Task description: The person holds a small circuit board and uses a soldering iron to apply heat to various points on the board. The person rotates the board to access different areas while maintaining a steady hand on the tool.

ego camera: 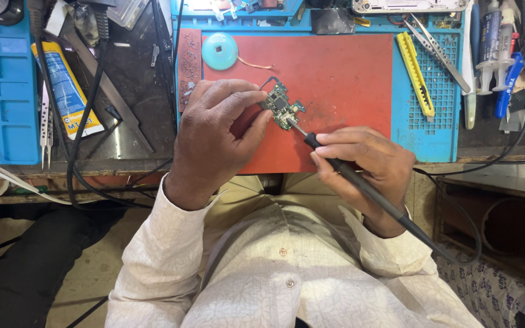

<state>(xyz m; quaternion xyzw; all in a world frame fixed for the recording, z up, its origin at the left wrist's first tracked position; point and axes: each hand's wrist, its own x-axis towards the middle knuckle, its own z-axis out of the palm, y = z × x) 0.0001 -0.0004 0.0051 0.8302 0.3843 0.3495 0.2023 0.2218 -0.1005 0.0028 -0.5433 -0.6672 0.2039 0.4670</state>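
My left hand [217, 133] pinches a small green circuit board [282, 105] by its left edge, holding it down on the red work mat [335, 73]. My right hand [366, 161] grips a black soldering iron [360, 182] like a pen. The iron's metal tip touches the lower right part of the board. A black cord runs from the iron's handle toward the lower right.
A round teal disc [219, 51] lies at the mat's top left. A yellow tool [415, 73] and metal tweezers [435, 48] rest on the blue mat [432, 133] at the right. Syringes and blue-handled tools [505, 61] crowd the far right. A yellow-blue tube [67, 88] and cables lie left.
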